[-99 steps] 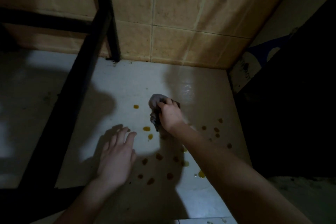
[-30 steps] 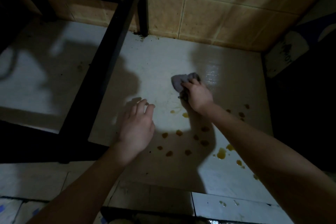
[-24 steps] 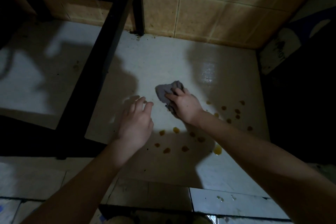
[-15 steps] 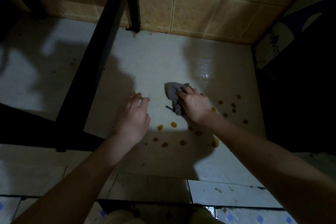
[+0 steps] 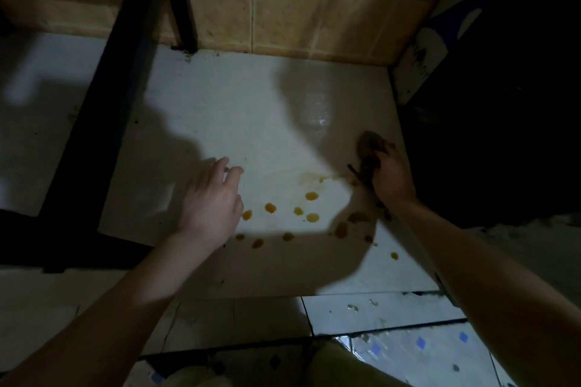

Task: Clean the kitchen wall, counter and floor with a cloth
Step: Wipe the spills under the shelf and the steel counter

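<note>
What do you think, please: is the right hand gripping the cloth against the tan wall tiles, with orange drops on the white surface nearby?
Not quite: the head view shows the right hand gripping the cloth down on the white surface, not against the tan wall tiles. The orange drops do lie nearby on it.

Dim corner, tan tiled wall across the top, glossy white slab in the middle, black frame slanting through the upper left, pale blue-diamond floor tiles at lower right, darkness along the right edge.
</note>
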Tool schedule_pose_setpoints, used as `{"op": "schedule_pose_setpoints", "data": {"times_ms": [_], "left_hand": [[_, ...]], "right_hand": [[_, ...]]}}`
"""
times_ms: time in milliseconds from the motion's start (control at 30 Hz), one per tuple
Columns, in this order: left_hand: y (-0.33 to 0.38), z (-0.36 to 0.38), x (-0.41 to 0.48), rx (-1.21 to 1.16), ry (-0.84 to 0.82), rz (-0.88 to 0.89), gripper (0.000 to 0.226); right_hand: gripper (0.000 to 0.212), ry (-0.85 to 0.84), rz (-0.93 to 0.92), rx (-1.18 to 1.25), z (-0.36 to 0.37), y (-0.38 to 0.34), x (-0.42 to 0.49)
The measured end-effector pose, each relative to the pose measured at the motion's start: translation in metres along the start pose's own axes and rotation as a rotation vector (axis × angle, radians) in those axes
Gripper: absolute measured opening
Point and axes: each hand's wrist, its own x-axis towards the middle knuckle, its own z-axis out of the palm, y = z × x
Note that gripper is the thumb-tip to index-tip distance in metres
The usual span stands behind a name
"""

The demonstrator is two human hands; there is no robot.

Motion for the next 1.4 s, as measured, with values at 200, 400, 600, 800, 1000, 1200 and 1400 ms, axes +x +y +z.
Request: {"op": "schedule_pose_setpoints", "data": {"times_ms": [200,400,600,800,1000,1200,1400], "left_hand": [[0.001,0.009,0.002,0.024,0.006,0.078,0.042],[-0.002,0.013,-0.001,0.042,-0.023,0.089,0.041],[-0.013,0.010,-0.006,0.051,-0.002,0.100,0.041],[-0.022,0.006,-0.014,0.040,-0.007,0.070,0.042],[-0.028,0.006,-0.021,0.025,0.018,0.088,0.041],[-0.024,0.004,-0.028,0.110,-0.057,0.108,0.043],[-0.021,0.006,-0.037,0.077,-0.058,0.076,0.045]], "right_hand": [[0.045,-0.091,-0.014,-0.046,0.005,-0.019,-0.036],[0.050,-0.206,-0.410,-0.106,0.021,-0.079,-0.078],[0.056,-0.392,-0.669,-0.224,0.037,-0.133,-0.097],[0.063,-0.330,-0.612,-0.282,0.037,-0.128,-0.092],[0.058,-0.220,-0.256,-0.170,0.024,-0.089,-0.053],[0.061,-0.144,0.092,-0.151,0.006,-0.033,-0.036],[0.062,-0.126,0.059,-0.156,0.006,-0.044,-0.039]]}}
